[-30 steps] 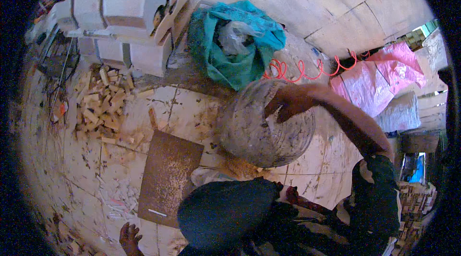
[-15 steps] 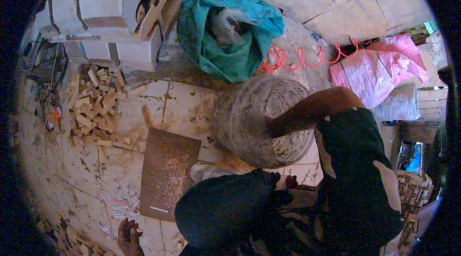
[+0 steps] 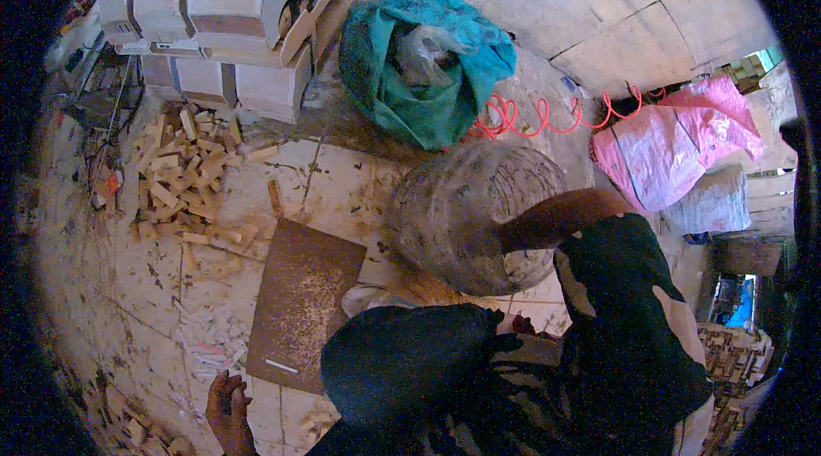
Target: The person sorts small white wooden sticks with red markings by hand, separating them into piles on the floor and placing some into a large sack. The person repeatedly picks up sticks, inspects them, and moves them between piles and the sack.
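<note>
1. Reaching my right arm into the big grey bucket (image 3: 466, 217); the right hand is down inside it, hidden, so I cannot tell whether its fingers are closed or spread.
2. Bucket sits tilted on the tiled floor (image 3: 145, 276), mouth turned toward my arm, walls caked with dried grey residue.
3. Left hand (image 3: 229, 405) is flat on the floor, fingers spread, holding nothing; well apart from the bucket, low and to my left.
4. Brown board (image 3: 301, 302) lies flat between the left hand and the bucket, its near edge just beside the left hand.
5. Beyond the bucket: a teal sack (image 3: 428, 71), open at the top with crumpled plastic inside, nearly touching the bucket's far side.
6. Red coiled hose (image 3: 556, 118) runs right of the sack, just behind the bucket, toward a pink sack (image 3: 676, 144).
7. Far left of the bucket: a pile of small wood offcuts (image 3: 184, 178) on the floor, with stacked pale blocks (image 3: 222, 20) behind it.
8. Dark cloth over my knee (image 3: 410, 362) sits just below the bucket.
</note>
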Action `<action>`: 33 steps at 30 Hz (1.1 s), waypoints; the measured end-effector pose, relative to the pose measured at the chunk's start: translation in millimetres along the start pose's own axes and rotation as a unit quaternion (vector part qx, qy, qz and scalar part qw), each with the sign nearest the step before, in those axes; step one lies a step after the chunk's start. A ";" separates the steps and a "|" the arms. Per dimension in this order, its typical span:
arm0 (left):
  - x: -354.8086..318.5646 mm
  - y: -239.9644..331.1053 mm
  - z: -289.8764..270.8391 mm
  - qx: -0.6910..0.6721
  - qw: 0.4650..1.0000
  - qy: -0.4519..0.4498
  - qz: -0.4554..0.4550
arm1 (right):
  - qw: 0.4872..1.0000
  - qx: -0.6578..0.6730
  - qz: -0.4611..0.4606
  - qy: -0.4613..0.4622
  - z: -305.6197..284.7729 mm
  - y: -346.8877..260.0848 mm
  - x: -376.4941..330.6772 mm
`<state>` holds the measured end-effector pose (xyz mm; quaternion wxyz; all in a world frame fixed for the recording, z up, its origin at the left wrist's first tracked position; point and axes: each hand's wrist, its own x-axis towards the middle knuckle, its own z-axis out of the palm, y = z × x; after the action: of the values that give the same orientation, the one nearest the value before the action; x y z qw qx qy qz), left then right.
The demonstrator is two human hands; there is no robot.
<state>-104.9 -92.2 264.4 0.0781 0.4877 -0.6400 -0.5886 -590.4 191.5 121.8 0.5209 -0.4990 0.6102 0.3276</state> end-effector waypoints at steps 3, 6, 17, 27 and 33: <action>2.1 -0.2 2.7 0.022 1.000 0.015 -0.013 | 1.000 0.020 0.017 0.005 -10.4 -1.1 -10.8; 2.9 2.6 4.4 0.037 0.999 0.013 -0.025 | 0.997 0.057 0.039 0.016 -22.7 0.5 -32.6; 3.6 31.5 24.0 -0.059 0.998 -0.030 0.017 | 0.924 0.326 0.114 0.167 -49.2 -23.1 -213.4; 27.0 34.0 80.4 -0.068 0.972 -0.195 0.109 | 0.706 0.575 -0.002 0.412 -29.6 -76.2 -300.5; 58.1 14.8 152.4 -0.356 0.831 -0.392 0.169 | 0.749 0.474 -0.144 0.440 -92.6 -199.1 -187.1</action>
<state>-245.3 -33.0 204.2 0.0870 0.0381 -0.4359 -0.8950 -437.4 99.2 348.3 0.4053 -0.3587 0.7697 -0.3386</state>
